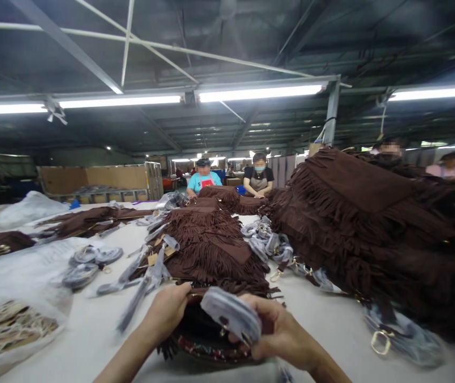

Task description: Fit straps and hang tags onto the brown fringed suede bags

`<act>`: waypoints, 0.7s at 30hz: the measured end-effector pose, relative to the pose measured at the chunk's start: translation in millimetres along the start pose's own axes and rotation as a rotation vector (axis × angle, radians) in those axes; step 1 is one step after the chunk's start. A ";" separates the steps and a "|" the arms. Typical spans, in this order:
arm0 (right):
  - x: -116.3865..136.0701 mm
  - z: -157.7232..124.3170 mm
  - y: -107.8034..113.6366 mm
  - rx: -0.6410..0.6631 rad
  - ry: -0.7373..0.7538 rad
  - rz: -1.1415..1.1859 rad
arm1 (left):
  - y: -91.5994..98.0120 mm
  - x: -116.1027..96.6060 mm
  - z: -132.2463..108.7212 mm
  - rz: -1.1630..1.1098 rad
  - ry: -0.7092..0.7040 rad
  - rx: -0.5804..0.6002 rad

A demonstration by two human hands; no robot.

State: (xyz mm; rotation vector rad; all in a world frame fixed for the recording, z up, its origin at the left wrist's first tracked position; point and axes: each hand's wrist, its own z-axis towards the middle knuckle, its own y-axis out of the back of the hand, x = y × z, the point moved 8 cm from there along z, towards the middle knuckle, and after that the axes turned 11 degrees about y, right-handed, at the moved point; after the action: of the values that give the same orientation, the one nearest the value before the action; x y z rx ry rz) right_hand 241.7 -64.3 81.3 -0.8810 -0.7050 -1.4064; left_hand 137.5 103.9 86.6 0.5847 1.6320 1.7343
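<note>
A brown fringed suede bag [207, 332] lies open at the near edge of the white table [91, 330]. My left hand [167, 311] is closed on the bag's left rim. My right hand [279, 332] grips a coiled strap wrapped in clear plastic [231, 314] with a gold clasp, held over the bag's opening. Just beyond my hands a pile of the same fringed bags [211, 244] runs away down the table.
A tall heap of brown fringed bags [371, 223] fills the right side. Wrapped straps [267, 242] and coils [87, 263] lie scattered about. A plastic bag of woven pieces [7, 327] sits at left. Two people [231, 178] work at the table's far end.
</note>
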 end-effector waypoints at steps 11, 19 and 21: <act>-45.1 -3.7 -25.9 0.331 0.049 -0.997 | 26.1 -4.1 -0.8 -0.092 -0.017 -0.035; -83.0 -4.8 5.0 0.205 -0.381 -1.638 | 6.6 -24.1 -22.3 -0.066 -0.111 0.062; -96.1 -4.1 -3.8 0.275 -0.354 -1.593 | -8.7 -24.6 -29.2 -0.088 -0.153 0.103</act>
State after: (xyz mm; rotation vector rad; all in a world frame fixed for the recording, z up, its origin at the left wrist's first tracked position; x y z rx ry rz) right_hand 231.5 -17.3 -2.0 -0.1978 -2.0668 -2.3979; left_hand 134.4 65.9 77.7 0.6669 1.6211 1.5118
